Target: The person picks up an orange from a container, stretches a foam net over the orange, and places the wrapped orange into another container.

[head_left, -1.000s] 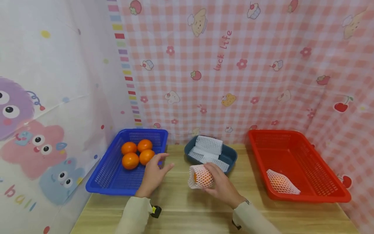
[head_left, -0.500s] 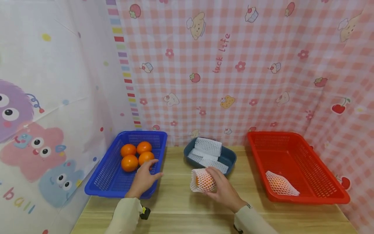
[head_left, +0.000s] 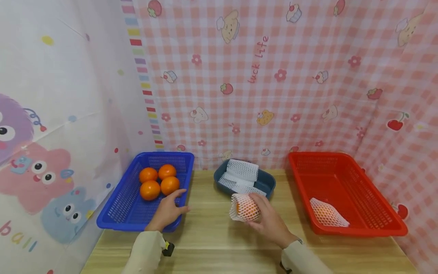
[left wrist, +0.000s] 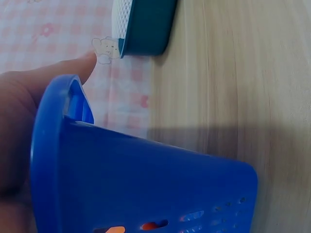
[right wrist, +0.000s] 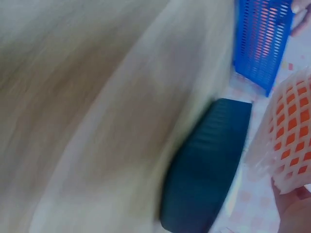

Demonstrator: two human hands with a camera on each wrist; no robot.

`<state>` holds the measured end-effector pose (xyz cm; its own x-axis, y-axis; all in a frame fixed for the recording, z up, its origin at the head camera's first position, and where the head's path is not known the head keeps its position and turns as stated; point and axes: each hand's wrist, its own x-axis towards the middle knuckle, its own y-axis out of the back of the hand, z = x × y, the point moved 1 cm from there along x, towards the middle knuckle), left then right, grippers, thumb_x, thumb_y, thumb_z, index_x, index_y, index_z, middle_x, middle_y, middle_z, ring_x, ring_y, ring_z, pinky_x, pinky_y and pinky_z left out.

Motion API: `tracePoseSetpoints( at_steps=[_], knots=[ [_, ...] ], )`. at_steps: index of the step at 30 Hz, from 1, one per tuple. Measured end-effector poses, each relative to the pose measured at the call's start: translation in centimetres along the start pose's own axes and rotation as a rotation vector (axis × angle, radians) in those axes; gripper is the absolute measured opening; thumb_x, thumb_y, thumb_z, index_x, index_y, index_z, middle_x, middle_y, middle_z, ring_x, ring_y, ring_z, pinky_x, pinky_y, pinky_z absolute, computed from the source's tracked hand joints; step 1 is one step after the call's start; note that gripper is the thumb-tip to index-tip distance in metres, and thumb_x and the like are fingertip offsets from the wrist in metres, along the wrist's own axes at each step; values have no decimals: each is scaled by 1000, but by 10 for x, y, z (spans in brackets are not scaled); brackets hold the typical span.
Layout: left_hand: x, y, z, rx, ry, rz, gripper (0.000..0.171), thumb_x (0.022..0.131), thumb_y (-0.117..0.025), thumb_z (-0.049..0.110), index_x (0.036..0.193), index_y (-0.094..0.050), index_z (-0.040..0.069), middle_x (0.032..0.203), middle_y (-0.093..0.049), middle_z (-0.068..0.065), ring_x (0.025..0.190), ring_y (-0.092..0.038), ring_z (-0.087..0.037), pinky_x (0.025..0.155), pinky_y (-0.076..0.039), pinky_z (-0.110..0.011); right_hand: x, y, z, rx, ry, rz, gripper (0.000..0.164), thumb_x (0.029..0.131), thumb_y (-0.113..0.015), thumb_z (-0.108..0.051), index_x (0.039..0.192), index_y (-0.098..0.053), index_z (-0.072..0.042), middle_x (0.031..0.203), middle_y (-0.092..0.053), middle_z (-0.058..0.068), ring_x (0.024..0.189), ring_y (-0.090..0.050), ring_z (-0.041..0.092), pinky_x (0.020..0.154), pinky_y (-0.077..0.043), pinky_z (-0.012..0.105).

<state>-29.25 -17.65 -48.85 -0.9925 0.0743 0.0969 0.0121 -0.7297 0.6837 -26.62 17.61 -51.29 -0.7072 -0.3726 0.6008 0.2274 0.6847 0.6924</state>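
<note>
My right hand (head_left: 272,222) grips an orange in a white foam net (head_left: 245,207), held over the table in front of the dark teal bin. In the right wrist view the netted orange (right wrist: 294,133) shows at the right edge, fingers beneath it. My left hand (head_left: 167,212) hangs over the right side of the blue basket (head_left: 118,213), thumb and fingers spread with nothing between them. In the left wrist view the thumb (left wrist: 73,68) shows behind the basket's rim. Several bare oranges (head_left: 149,190) sit in that basket, just beyond the left fingertips.
The dark teal bin (head_left: 267,182) at the back middle holds flat white foam nets (head_left: 243,171). A red basket (head_left: 359,231) stands on the right, with one netted orange (head_left: 326,213) inside. A checked cloth (head_left: 219,91) hangs behind the wooden table (head_left: 212,243).
My left hand has moved left and back from beside the basket to over its right side. My right hand has shifted a little to the right with the netted orange.
</note>
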Motion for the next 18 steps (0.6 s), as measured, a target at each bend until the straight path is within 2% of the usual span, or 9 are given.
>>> tracePoseSetpoints(
  at_steps=[4, 8, 10, 11, 13, 16, 18],
  knots=[
    [0, 3, 1, -8, -2, 7, 63, 79, -81, 17, 136, -56, 10, 124, -61, -21, 93, -64, -29, 83, -50, -49, -2, 31, 4, -17, -16, 27, 93, 62, -93, -17, 141, -44, -5, 137, -48, 13, 122, -49, 31, 99, -42, 50],
    [-1, 5, 1, -2, 7, 0, 63, 79, -80, 18, 137, -55, 12, 125, -60, -21, 98, -63, -32, 85, -49, -50, -6, 68, 16, -82, -54, 114, 92, 62, -92, -11, 141, -44, -3, 136, -48, 17, 121, -47, 33, 108, -33, 30],
    [-1, 6, -1, -2, 14, -7, 63, 80, -80, 20, 138, -55, 13, 126, -60, -20, 106, -60, -35, 89, -47, -52, -10, 84, 26, -130, -99, 163, 93, 62, -91, -9, 141, -43, -1, 135, -47, 19, 121, -45, 35, 109, -29, 26],
    [-2, 6, -1, -2, 17, -10, 63, 80, -80, 20, 138, -55, 13, 127, -60, -20, 111, -58, -37, 91, -46, -53, -12, 92, 31, -150, -122, 185, 93, 62, -91, -8, 141, -42, 0, 134, -46, 21, 120, -44, 36, 109, -29, 29],
    [-1, 7, -3, -1, 15, -16, 64, 81, -80, 21, 138, -55, 13, 128, -59, -20, 117, -54, -39, 94, -43, -56, -18, 105, 42, -197, -178, 224, 93, 63, -90, -8, 141, -41, 1, 134, -45, 23, 120, -43, 39, 107, -35, 41],
    [-1, 5, -4, -1, 10, -25, 64, 81, -80, 22, 139, -54, 13, 129, -59, -20, 120, -52, -41, 95, -42, -57, -28, 125, 60, -250, -265, 272, 92, 65, -88, -8, 142, -39, 2, 133, -43, 27, 117, -43, 45, 95, -38, 60],
    [-1, 3, -4, -2, 12, -32, 64, 81, -79, 22, 139, -54, 13, 129, -59, -20, 120, -52, -41, 95, -41, -57, -34, 139, 71, -284, -343, 288, 90, 66, -87, -8, 142, -39, 2, 131, -43, 29, 115, -43, 48, 89, -38, 65]
  ],
)
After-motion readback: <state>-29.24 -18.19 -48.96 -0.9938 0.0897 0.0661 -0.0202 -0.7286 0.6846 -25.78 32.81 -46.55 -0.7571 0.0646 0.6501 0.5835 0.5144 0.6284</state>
